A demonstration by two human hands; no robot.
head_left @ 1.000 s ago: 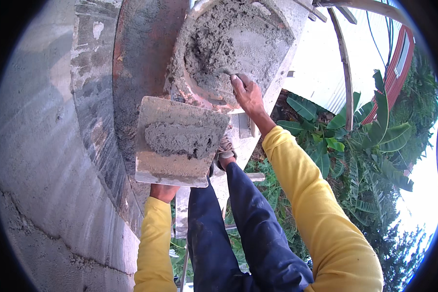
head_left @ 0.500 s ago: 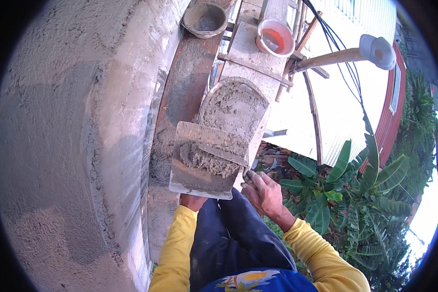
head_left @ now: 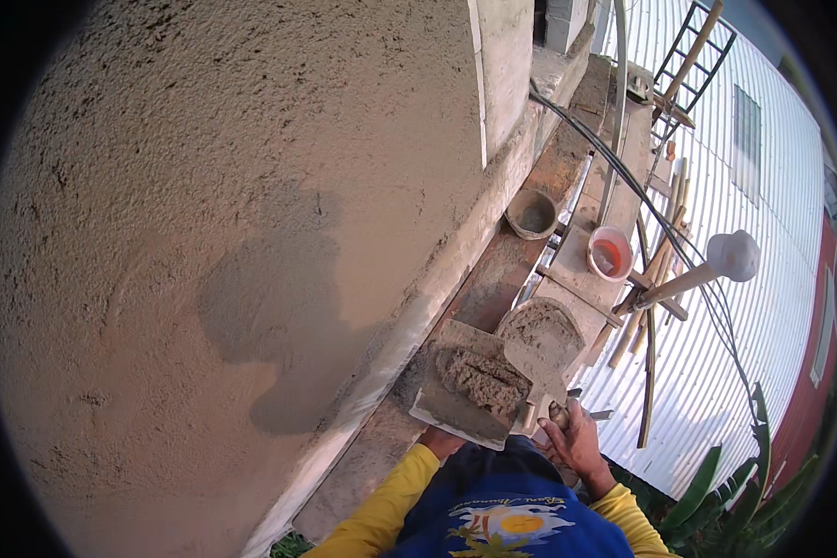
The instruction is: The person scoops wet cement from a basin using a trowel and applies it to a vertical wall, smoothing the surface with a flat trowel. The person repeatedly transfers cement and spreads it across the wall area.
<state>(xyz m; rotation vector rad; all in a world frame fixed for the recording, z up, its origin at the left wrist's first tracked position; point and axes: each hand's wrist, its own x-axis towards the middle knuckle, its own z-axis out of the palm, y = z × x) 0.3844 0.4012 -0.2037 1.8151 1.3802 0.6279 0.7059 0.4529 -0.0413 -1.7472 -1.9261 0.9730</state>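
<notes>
My left hand (head_left: 442, 442) is under a square plasterer's hawk (head_left: 437, 409), gripping it from below; the fingers are hidden by the board. A heap of wet grey mortar (head_left: 479, 379) lies on the hawk. My right hand (head_left: 578, 439) is closed round the handle of a trowel (head_left: 539, 370). Its blade is at the right edge of the hawk, beside the heap and overlapping the near side of a round tub (head_left: 577, 327) of mortar. On my left rises a wall (head_left: 205, 167) coated in fresh, rough plaster, with my shadow on it.
Farther along the scaffold planks (head_left: 572, 288) stand a dark bucket (head_left: 532, 215) and a bucket with a red inside (head_left: 610, 254). Black cables (head_left: 660, 214) cross above the planks. A capped post (head_left: 684, 284) sticks out at right, above a corrugated metal roof (head_left: 707, 372). Banana leaves (head_left: 693, 488) grow below.
My view has swung up and left, showing more wall. The trowel has left the top of the mortar for the hawk's right edge. The mortar now sits in a more compact heap.
</notes>
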